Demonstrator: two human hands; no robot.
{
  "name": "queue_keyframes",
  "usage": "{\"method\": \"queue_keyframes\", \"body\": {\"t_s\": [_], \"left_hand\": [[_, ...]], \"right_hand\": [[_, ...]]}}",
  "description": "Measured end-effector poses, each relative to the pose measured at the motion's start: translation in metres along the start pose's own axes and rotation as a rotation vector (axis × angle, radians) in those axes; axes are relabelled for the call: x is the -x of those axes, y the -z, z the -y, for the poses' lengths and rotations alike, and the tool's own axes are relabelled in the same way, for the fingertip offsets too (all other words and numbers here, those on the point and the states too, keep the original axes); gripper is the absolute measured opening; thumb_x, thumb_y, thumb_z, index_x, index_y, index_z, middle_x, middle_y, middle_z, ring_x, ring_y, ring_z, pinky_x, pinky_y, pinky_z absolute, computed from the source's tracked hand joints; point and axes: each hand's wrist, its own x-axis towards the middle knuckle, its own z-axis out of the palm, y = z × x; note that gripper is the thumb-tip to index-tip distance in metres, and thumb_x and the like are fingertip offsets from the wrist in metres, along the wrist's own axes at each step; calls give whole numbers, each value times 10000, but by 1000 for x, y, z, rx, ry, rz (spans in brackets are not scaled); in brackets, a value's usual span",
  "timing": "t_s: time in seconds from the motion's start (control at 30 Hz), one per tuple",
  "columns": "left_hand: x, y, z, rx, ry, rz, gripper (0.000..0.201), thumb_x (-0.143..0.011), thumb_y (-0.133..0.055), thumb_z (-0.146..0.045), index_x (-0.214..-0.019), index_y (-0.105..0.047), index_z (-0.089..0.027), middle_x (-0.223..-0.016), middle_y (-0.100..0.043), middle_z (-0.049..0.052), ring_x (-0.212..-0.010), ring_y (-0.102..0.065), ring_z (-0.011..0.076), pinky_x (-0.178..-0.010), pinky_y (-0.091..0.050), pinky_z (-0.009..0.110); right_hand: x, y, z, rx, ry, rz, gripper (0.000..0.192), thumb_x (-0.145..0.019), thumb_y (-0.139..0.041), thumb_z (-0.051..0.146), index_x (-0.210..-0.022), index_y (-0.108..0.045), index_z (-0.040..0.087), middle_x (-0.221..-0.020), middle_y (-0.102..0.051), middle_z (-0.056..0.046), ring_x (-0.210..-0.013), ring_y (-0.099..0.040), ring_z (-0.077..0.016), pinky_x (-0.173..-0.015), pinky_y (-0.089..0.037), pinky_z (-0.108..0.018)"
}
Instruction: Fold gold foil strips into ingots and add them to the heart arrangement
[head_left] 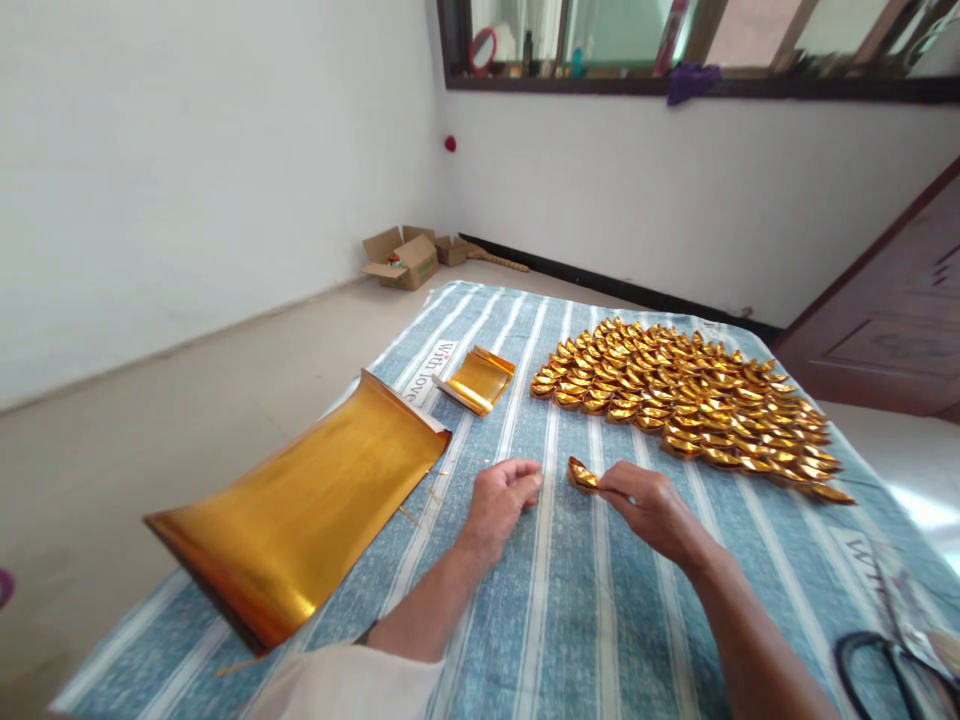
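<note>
Our right hand (651, 505) pinches a folded gold paper boat (582, 474) in a closed grip, just above the striped cloth (570, 600). Our left hand (501, 503) lies loosely curled, holding nothing, just left of it. Finished boats (690, 400) are heaped farther right; gold sheets (300, 510) lie left.
</note>
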Motion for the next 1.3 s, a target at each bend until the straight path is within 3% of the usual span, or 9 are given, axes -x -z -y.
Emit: {"method": "queue_keyframes", "body": {"t_s": [0.3,0.5,0.6,0.7,0.77,0.9,1.0,1.17,1.3], "left_hand": [[-4,0,5,-102,-51,40,276,-688,-666,-293,-903,-704,-124,-802,-722,45,-751,-645,177,-659,-503,266],[-11,0,15,-182,-181,88,304,-681,-646,-261,-946,-684,-117,-877,-728,84,-848,-674,221,-774,-519,325],[-16,-2,14,-274,-213,105,336,-677,-632,-237,-985,-673,-109,-896,-721,98,-862,-675,225,-797,-517,339],[-23,-6,6,-356,-226,155,445,-649,-645,-207,-1082,-646,-109,-1076,-684,125,-852,-674,212,-774,-517,327],[-30,-10,-1,-396,-219,215,539,-629,-654,-197,-1157,-614,-98,-1162,-643,144,-790,-670,190,-725,-517,311],[-49,-19,-13,-466,-218,347,679,-588,-680,-192,-1247,-560,-75,-1139,-637,136,-649,-607,132,-626,-489,271],[-60,-23,-17,-501,-238,419,712,-548,-696,-170,-1243,-570,-81,-1097,-637,108,-588,-542,97,-583,-458,244],[-67,-26,-18,-497,-245,497,677,-537,-702,-179,-1201,-603,-93,-1055,-627,86,-578,-529,88,-586,-451,237],[-66,-29,-22,-501,-250,518,627,-540,-691,-171,-1162,-630,-110,-1021,-635,68,-582,-529,87,-584,-442,224]], "right_hand": [[0,2,-6,-44,-84,1,165,-884,-496,160,-817,-644,190,-768,-609,-20,-734,-576,-146,-673,-397,-256],[2,6,-17,-113,-234,-1,173,-768,-554,133,-903,-652,180,-765,-611,-3,-673,-534,-131,-641,-386,-247],[5,16,-24,-164,-347,18,92,-720,-597,183,-800,-640,166,-662,-568,27,-614,-497,-117,-590,-360,-233],[9,28,-27,-274,-440,59,47,-691,-608,201,-677,-617,157,-587,-541,39,-575,-475,-104,-548,-331,-221],[10,34,-26,-376,-479,117,70,-681,-606,201,-634,-614,149,-560,-564,31,-541,-485,-97,-518,-330,-212],[8,31,-11,-542,-475,300,132,-649,-678,266,-624,-641,142,-488,-588,29,-460,-533,-101,-467,-385,-200],[2,18,8,-841,-441,552,244,-581,-781,327,-655,-651,133,-515,-608,37,-466,-572,-91,-483,-433,-183],[3,-10,32,-979,-423,856,386,-472,-864,385,-686,-666,133,-522,-613,58,-456,-585,-69,-471,-460,-144],[10,-26,28,-1126,-438,916,402,-457,-886,337,-739,-680,138,-575,-649,56,-484,-623,-75,-495,-494,-138]]}}
